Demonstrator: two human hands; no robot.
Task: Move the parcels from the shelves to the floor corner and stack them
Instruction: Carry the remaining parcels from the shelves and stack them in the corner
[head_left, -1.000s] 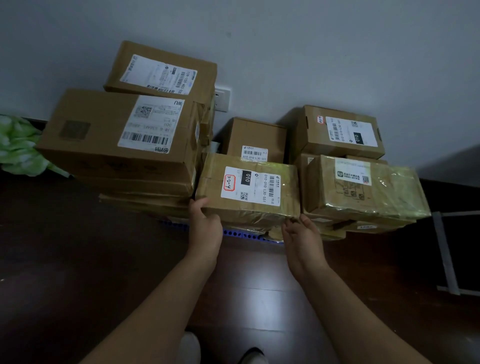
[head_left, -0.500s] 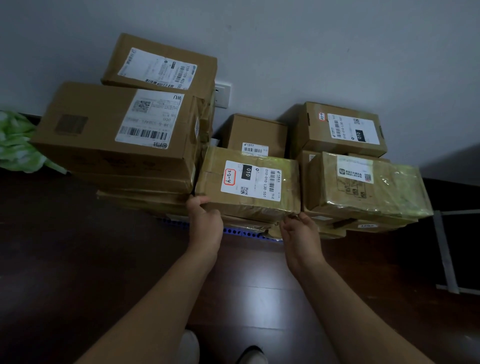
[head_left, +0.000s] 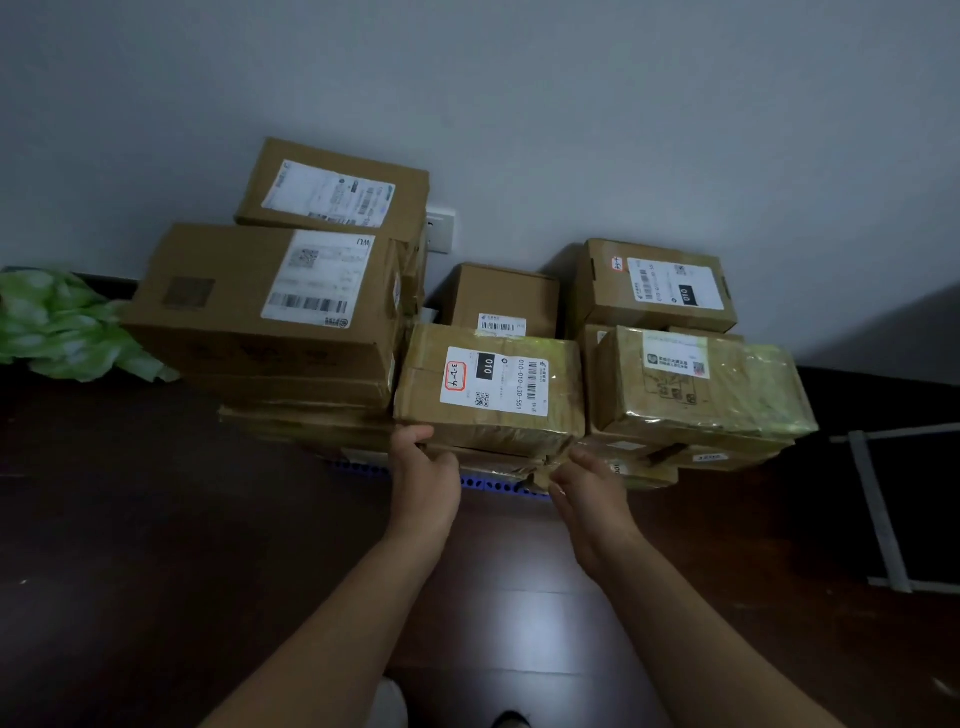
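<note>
Two forearms stretch out from you over the dark floor (head_left: 156, 545), converging on the pile. Your left hand (head_left: 423, 470) grips the front parcel (head_left: 493, 395) at its lower left corner, thumb hooked on the edge, fingers hidden underneath. Your right hand (head_left: 589, 488) hangs loose and straight-fingered just below the lower right corner; whether it touches, the view does not show. My guess: you are seating the parcel square, one hand steadying while the other stands ready. It lies on flatter parcels (head_left: 493, 460), tucked between the big box (head_left: 260, 312) and the wrapped box (head_left: 701, 389), probably so its neighbours brace it. Farther back, more boxes (head_left: 501, 299) stand against the wall (head_left: 519, 104).
</note>
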